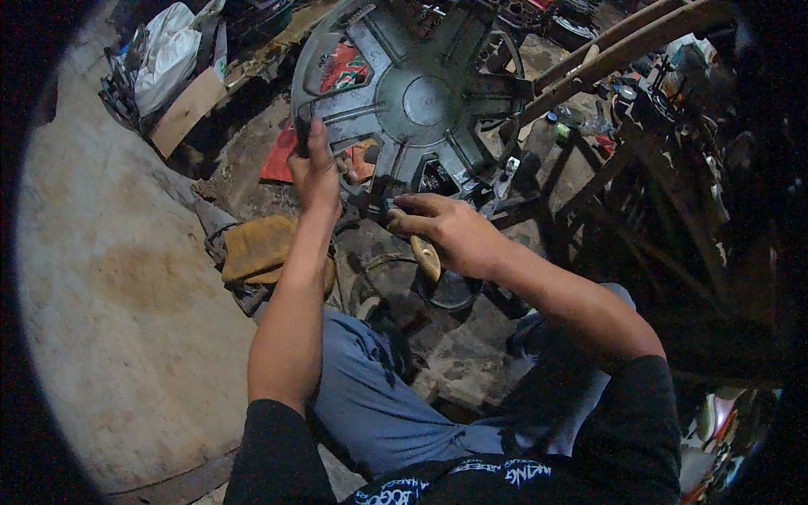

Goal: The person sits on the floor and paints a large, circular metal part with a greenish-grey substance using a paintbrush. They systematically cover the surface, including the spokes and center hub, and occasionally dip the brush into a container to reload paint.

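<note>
A large grey wheel cover (358, 50) with broad spokes and a round centre is tilted up in front of me. My left hand (316, 175) grips its near left rim, thumb lying up along the front face. My right hand (454, 231) is closed around a tool with a pale wooden handle (427, 257), whose butt sticks out below the fingers. The tool's working end is at the cover's lower edge, mostly hidden by my fingers, so its kind cannot be made out.
A worn, pale board or sheet (126, 311) spans the left side. A yellow-brown cloth or bag (259, 250) lies beside my left forearm. White plastic bags (168, 59) are at the far left. Curved wooden bars (606, 50) and dark metal framing (640, 185) crowd the right.
</note>
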The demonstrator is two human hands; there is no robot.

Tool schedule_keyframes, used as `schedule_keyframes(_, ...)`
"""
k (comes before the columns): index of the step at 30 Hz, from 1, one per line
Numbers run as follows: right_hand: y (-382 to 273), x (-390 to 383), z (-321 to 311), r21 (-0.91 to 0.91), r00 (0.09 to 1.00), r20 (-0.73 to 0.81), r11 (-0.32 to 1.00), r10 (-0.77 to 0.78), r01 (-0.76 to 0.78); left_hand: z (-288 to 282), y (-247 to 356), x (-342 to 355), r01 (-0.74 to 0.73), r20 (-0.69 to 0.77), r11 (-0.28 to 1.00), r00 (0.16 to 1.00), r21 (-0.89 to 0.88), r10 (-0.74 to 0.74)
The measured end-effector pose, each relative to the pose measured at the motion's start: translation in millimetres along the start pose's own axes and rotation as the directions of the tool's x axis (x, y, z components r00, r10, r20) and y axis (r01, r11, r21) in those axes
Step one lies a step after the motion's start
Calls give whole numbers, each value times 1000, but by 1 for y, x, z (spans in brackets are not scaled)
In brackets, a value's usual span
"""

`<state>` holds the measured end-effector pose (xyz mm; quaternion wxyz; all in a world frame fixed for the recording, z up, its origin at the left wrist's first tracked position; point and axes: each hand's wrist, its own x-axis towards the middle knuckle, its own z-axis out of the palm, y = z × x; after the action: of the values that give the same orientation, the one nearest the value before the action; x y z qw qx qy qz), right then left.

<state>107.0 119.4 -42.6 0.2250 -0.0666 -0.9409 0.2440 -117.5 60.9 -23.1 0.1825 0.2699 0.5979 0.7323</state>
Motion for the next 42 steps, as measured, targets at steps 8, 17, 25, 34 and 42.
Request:
schedule_keyframes(8,5,6,-22,3,981,-177,997,75,-76,-10,-19,12,56,85,995,995,-86,-49)
schedule_keyframes(17,28,13,-14,-54,795,-600,996,-93,76,2,11,-8,141,54,989,989,-45,-138)
schedule_keyframes(25,7,22,-22,385,863,-403,912,306,-143,-25,-26,22,191,68,965,981,-179,-181)
schedule_keyframes(34,4,22,-30,317,878,-418,943,232,-99,-11,-8,5,133,-11,980,991,-150,-136)
schedule_keyframes(42,2,20,-21,597,908,-100,754,407,-272,-10,-11,8,70,-53,984,995,-164,-80)
